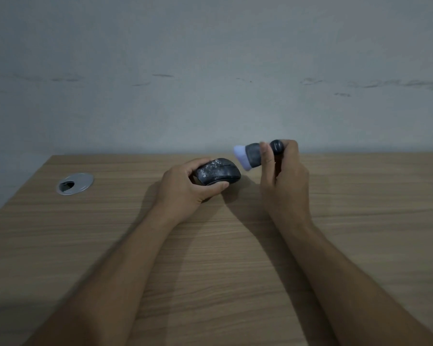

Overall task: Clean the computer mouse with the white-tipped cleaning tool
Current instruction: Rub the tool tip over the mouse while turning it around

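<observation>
A black computer mouse [219, 171] with pale dusty marks on its top sits near the far edge of the wooden desk [210, 245]. My left hand [185, 188] grips it from the left, thumb along its near side. My right hand [283, 176] holds a dark cleaning tool [260, 152] tilted sideways. Its white tip [243, 157] points left and hovers just right of the mouse's front, a small gap apart from it.
A round silver cable grommet [74, 183] is set into the desk at the far left. A grey wall [210, 71] rises right behind the desk's far edge. The desk's left edge runs diagonally toward me.
</observation>
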